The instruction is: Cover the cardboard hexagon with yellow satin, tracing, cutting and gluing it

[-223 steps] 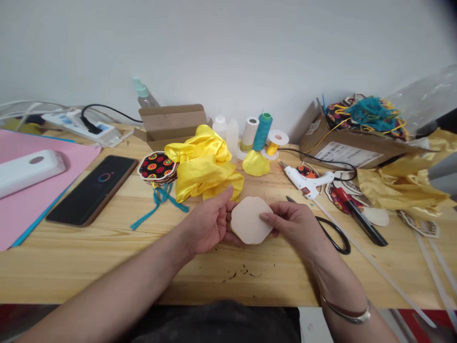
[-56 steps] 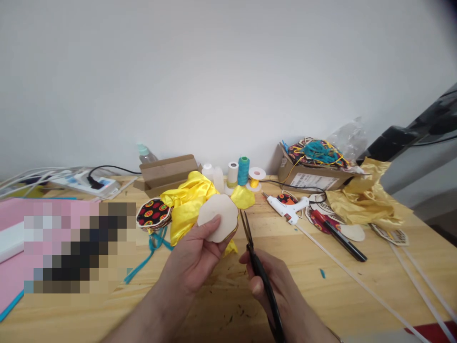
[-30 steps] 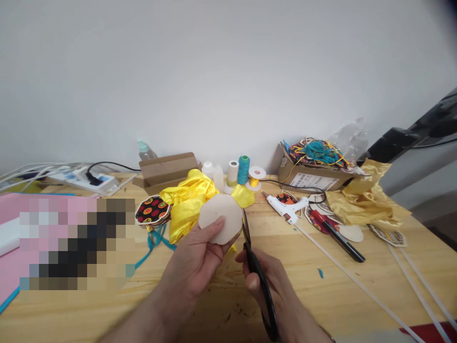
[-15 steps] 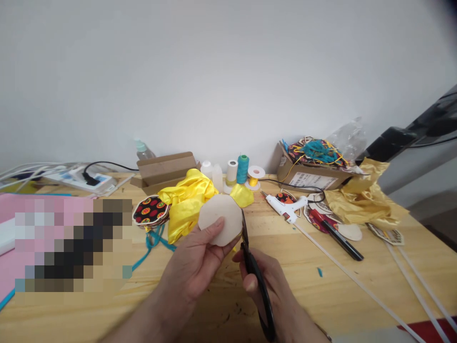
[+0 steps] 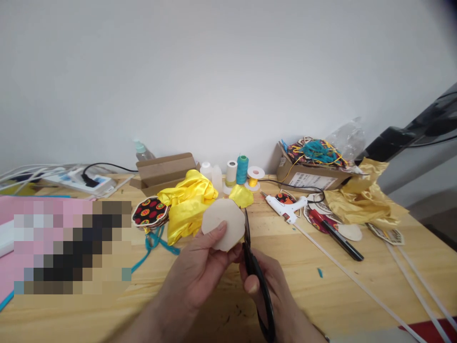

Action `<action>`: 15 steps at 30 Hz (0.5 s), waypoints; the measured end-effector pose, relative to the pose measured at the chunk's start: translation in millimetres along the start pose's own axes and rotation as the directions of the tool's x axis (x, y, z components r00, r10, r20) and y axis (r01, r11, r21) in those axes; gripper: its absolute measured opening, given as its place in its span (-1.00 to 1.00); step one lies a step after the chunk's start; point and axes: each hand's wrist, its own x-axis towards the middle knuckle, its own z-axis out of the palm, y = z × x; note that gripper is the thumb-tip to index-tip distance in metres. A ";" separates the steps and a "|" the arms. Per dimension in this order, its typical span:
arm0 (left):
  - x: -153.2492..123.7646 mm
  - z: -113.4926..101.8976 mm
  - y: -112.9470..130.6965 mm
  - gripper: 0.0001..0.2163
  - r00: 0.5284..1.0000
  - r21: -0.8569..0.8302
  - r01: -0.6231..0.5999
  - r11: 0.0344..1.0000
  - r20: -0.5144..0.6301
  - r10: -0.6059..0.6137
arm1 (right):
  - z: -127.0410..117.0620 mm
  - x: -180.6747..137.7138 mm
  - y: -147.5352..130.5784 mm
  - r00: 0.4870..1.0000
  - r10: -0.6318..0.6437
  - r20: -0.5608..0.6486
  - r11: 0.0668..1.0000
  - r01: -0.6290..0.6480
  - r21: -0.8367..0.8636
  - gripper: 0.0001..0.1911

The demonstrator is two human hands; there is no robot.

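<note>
Between the thumb and fingers of my left hand (image 5: 200, 264) is an off-white scalloped disc (image 5: 223, 221), with a thin yellow edge showing at its lower right. My right hand (image 5: 269, 276) is wrapped round black-handled scissors (image 5: 259, 286). Their blades point up along the disc's right edge, very near or touching it; I cannot tell which. Bright yellow satin cloth (image 5: 191, 202) lies bunched behind my left hand. A small yellow cloth piece (image 5: 242, 195) rests just beyond the disc.
Thread spools (image 5: 243, 170) stand by the wall. Right of them are a white glue gun (image 5: 285, 207), a black and red marker (image 5: 337, 237), gold cloth (image 5: 360, 205) and a full cardboard box (image 5: 310, 178). Patterned octagonal pieces (image 5: 150, 211) and an open carton (image 5: 164, 171) are left.
The disc and my left hand have shifted slightly right and down, towards the scissors. My right hand stays nearly in place.
</note>
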 end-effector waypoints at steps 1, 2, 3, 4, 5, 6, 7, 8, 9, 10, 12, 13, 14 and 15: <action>-0.3 -0.7 -0.2 -0.64 1.000 0.001 0.001 1.000 0.000 -0.001 | 0.3 -0.2 0.1 1.000 -0.003 0.002 1.000 0.003 0.005 -0.32; -0.6 -1.3 -0.5 -0.66 1.000 0.001 -0.001 1.000 -0.006 0.001 | 0.7 -0.3 0.3 1.000 -0.007 0.003 1.000 0.007 0.012 -0.33; -0.6 -1.8 -0.7 -0.67 1.000 0.003 -0.003 1.000 -0.008 0.003 | 1.1 -0.5 0.7 1.000 -0.010 0.000 1.000 0.010 0.021 -0.34; -0.6 -2.1 -0.9 -0.69 1.000 0.001 -0.003 1.000 -0.010 0.003 | 1.4 -0.6 1.2 1.000 -0.011 -0.006 1.000 0.011 0.029 -0.33; -0.5 -2.1 -1.1 -0.70 1.000 -0.004 -0.002 1.000 -0.013 0.002 | 1.8 -0.7 1.8 1.000 -0.009 -0.014 0.999 0.009 0.037 -0.33; -0.3 -1.9 -1.2 -0.70 1.000 -0.012 0.000 1.000 -0.022 -0.001 | 2.0 -0.7 2.5 1.000 -0.002 -0.015 0.999 0.003 0.044 -0.32; -0.1 -1.4 -1.4 -0.70 0.999 -0.025 0.003 1.000 -0.031 -0.004 | 2.1 -0.7 3.1 1.000 0.005 -0.009 0.999 -0.004 0.049 -0.30; 0.1 -0.8 -1.4 -0.69 0.999 -0.039 0.003 0.999 -0.041 -0.004 | 2.1 -0.7 3.7 1.000 0.011 -0.002 0.999 -0.011 0.050 -0.29; 0.3 -0.1 -1.5 -0.69 0.999 -0.052 0.002 0.999 -0.048 -0.004 | 2.0 -0.8 4.3 1.000 0.016 0.005 0.999 -0.016 0.048 -0.29; 0.5 0.6 -1.6 -0.68 0.999 -0.061 0.000 0.998 -0.052 -0.003 | 1.9 -0.8 5.1 1.000 0.018 0.011 0.999 -0.018 0.040 -0.29; 0.8 1.8 -1.9 -0.67 0.999 -0.070 0.000 0.998 -0.048 -0.003 | 1.8 -1.1 7.2 1.000 0.015 0.009 1.000 -0.015 0.014 -0.28; 0.8 2.2 -2.2 -0.66 0.999 -0.072 0.002 0.997 -0.044 -0.005 | 1.9 -1.2 8.7 1.000 0.011 0.002 1.000 -0.011 0.004 -0.28; 0.9 2.5 -2.7 -0.67 0.999 -0.074 0.007 0.997 -0.047 -0.010 | 2.1 -1.2 10.5 1.000 0.008 0.000 1.000 -0.008 -0.001 -0.27; 0.9 2.7 -3.2 -0.66 0.998 -0.078 0.014 0.997 -0.052 -0.018 | 2.4 -1.2 12.5 1.000 0.005 -0.003 1.000 -0.005 0.001 -0.26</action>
